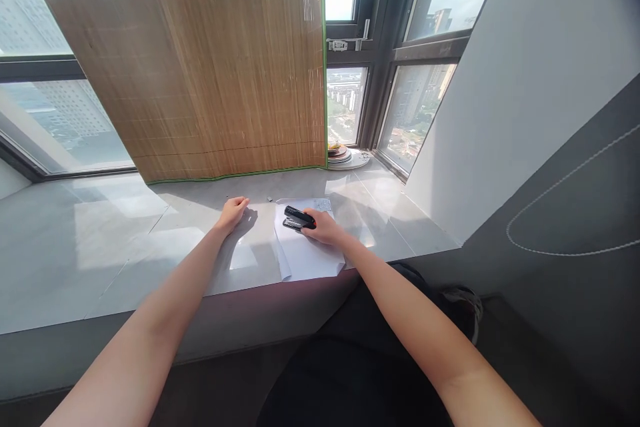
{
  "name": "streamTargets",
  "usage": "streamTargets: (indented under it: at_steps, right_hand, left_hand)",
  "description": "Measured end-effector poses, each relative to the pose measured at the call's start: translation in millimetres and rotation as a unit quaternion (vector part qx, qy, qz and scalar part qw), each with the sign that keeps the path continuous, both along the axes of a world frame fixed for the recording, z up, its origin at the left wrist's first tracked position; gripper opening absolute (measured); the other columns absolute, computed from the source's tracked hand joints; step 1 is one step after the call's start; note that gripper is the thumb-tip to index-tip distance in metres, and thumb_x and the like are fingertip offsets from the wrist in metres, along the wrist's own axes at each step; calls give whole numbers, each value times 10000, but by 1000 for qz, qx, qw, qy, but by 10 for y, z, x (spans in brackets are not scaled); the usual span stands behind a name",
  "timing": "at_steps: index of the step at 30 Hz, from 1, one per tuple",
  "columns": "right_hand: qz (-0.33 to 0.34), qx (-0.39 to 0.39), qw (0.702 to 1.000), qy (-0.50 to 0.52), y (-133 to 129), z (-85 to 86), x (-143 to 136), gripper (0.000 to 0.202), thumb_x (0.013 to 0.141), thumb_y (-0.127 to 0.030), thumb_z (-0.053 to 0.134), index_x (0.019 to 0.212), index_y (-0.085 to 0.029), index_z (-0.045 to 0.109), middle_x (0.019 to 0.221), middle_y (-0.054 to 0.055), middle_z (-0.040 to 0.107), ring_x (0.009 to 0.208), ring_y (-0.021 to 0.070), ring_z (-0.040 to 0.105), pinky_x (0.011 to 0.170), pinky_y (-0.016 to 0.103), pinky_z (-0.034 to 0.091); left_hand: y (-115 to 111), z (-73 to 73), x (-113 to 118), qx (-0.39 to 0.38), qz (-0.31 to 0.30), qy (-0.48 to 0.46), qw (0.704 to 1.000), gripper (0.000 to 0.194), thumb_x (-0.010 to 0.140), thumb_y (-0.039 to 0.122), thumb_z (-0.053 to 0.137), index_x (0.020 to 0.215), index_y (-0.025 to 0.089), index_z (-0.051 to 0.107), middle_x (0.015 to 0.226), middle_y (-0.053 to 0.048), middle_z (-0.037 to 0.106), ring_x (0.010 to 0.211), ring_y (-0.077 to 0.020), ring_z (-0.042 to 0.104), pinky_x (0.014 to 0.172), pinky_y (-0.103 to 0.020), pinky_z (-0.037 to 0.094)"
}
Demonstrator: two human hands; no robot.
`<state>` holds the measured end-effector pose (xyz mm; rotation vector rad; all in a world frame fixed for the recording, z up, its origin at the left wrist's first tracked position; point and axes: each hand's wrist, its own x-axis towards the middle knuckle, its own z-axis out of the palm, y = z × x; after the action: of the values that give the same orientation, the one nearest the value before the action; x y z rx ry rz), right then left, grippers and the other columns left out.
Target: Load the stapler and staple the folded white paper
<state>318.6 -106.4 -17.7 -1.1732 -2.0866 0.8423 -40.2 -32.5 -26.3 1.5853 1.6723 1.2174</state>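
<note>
My right hand (pixel 324 227) is wrapped round the rear end of a black stapler (pixel 299 217). Its front points left, and a gap shows between the top arm and the base. Below it lie sheets of white paper (pixel 313 260) with curled lower corners, and writing or print shows at their top right. My left hand (pixel 234 214) is closed above the sill, left of the paper and apart from it; whatever its fingers may hold is too small to make out. A tiny grey piece (pixel 270 199) lies between that hand and the paper's top edge.
The pale tiled window sill (pixel 125 240) ends at a front edge close to me. A bamboo blind (pixel 215 67) hangs down to its back. Stacked plates (pixel 345 159) stand in the far right corner by the window. A beaded cord (pixel 545 253) hangs at the right.
</note>
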Motion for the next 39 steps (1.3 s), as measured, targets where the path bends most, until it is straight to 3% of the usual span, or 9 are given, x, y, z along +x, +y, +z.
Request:
streamTargets:
  at_steps: [5, 10, 12, 14, 18, 22, 32, 37, 39]
  right_hand:
    - [-27, -3, 1000, -4, 8, -14, 487, 422, 880, -325, 736, 1295, -250, 709, 1030, 12, 760, 957, 229, 682, 848, 316, 479]
    - [-46, 14, 999, 0, 9, -32, 418, 399, 878, -289, 752, 1273, -252, 711, 1067, 27, 764, 1002, 242, 679, 881, 335, 498]
    - [-67, 64, 996, -6, 22, -24, 356, 398, 847, -283, 807, 1233, -240, 724, 1142, 57, 761, 1103, 267, 662, 938, 354, 499]
    - [-83, 91, 992, -14, 31, -11, 332, 336, 841, -281, 835, 1159, -230, 741, 1150, 68, 761, 1114, 271, 660, 959, 364, 497]
    - [-102, 82, 991, -16, 22, 12, 421, 208, 875, -229, 810, 1077, -227, 759, 1054, 44, 787, 1005, 245, 699, 941, 360, 500]
    - [-107, 99, 989, 9, -30, 10, 582, 320, 819, -160, 839, 1124, -237, 779, 1060, 33, 798, 1016, 250, 717, 954, 355, 513]
    - [-87, 79, 993, -8, -92, -21, 581, 369, 761, -97, 846, 1097, -247, 817, 1108, 46, 813, 1090, 278, 725, 1019, 395, 523]
    - [-109, 110, 987, 45, -125, 51, 655, 472, 813, -294, 873, 1277, -247, 797, 1160, 75, 797, 1071, 262, 704, 1018, 393, 529]
    - [-161, 131, 975, 75, -155, 91, 696, 351, 902, -418, 789, 1199, -233, 820, 1023, 66, 785, 935, 240, 687, 952, 376, 534]
  left_hand:
    - [-50, 64, 43, -2, 8, 48, 999, 427, 880, 437, 644, 619, 248, 362, 584, 30, 331, 563, -149, 311, 544, -289, 193]
    - [-224, 149, 509, 45, 19, 91, 995, 211, 954, 299, 585, 771, 224, 661, 686, -43, 589, 661, -208, 530, 605, -301, 373]
    - [-317, 123, 831, 76, -87, 99, 988, 165, 928, 225, 613, 1047, 225, 728, 926, -80, 735, 847, -240, 657, 728, -318, 486]
    - [-411, 54, 1133, 96, -190, 124, 969, 348, 949, 190, 579, 1272, 236, 699, 1175, -105, 769, 1039, -264, 697, 887, -359, 539]
    - [-550, -133, 1447, 123, -218, 185, 950, 331, 985, 209, 541, 1269, 198, 711, 1275, -166, 742, 1228, -342, 660, 1110, -494, 507]
    - [-570, -211, 1432, 134, -244, 262, 924, 312, 996, 227, 555, 1220, 217, 772, 1364, -162, 742, 1297, -350, 653, 1182, -521, 484]
    - [-517, -187, 1396, 130, -231, 251, 931, 457, 887, 136, 519, 1179, 235, 856, 1384, -127, 765, 1284, -328, 687, 1182, -483, 517]
    - [-522, -168, 1389, 124, -228, 233, 937, 444, 864, 162, 539, 1149, 244, 869, 1331, -111, 786, 1245, -312, 707, 1173, -462, 531]
    - [-520, -149, 1381, 118, -229, 217, 942, 440, 851, 163, 545, 1136, 234, 873, 1316, -115, 792, 1241, -311, 713, 1171, -459, 534]
